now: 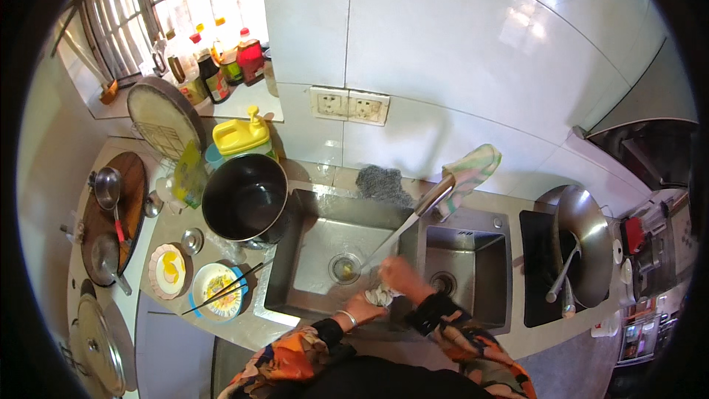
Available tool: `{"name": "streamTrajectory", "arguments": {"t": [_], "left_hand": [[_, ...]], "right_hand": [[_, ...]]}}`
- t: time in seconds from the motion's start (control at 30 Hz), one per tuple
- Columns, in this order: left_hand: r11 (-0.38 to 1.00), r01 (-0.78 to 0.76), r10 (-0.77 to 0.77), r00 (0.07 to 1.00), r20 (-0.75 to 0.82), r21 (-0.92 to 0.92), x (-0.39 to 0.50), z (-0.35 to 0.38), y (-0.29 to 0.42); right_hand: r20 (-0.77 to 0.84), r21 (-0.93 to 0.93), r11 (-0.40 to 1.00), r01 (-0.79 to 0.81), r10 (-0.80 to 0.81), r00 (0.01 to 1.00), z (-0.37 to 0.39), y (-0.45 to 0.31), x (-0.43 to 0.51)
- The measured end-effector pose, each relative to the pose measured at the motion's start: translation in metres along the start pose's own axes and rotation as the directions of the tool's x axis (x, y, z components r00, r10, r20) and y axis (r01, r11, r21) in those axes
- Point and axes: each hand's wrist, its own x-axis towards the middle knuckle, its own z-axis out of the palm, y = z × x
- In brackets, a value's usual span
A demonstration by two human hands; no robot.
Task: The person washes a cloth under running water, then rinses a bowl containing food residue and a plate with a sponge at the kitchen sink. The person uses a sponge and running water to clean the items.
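Both my hands are over the near edge of the stainless steel sink [310,282], holding a crumpled pale cloth [382,295] between them. My left hand [363,309] has the cloth's lower left side, and my right hand [403,277], slightly blurred, is closed at its upper right end. Water runs from the faucet [435,198] in a slanting stream toward the left basin, beside my right hand. Yellow scraps lie in the drain [344,269]. A striped green and white cloth [473,172] hangs over the faucet.
Left of the sink stand a dark pot [246,197], a blue-rimmed bowl [219,293] with chopsticks across it and a small scalloped dish [168,271]. A yellow pump jug [241,136] is behind the pot. Grey steel wool or mesh [382,183] lies behind the sink; a wok [587,249] stands right.
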Motion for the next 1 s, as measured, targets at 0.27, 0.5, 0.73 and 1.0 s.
{"name": "streamTrajectory", "arguments": {"t": [0.27,0.5,0.73,1.0], "left_hand": [[0.943,0.032,0.094,0.930,0.356,-0.331,-0.059,-0.037,-0.010],[0.863,0.060,0.127,0.936,0.329,-0.501,-0.081,-0.064,-0.025],[0.638,-0.049,0.229,0.965,0.129,-0.768,-0.074,-0.078,-0.019],[0.629,-0.329,0.394,0.916,-0.075,-0.705,-0.064,-0.074,0.018]], "right_hand": [[-0.098,-0.461,0.859,-0.223,0.200,0.975,-0.095,0.082,0.064],[-0.057,0.171,0.964,-0.206,0.218,0.974,-0.092,0.125,0.061],[-0.248,-0.202,0.963,-0.178,0.126,0.960,-0.108,0.050,0.049],[0.530,0.716,0.374,-0.590,0.259,0.808,-0.080,-0.090,0.002]]}}
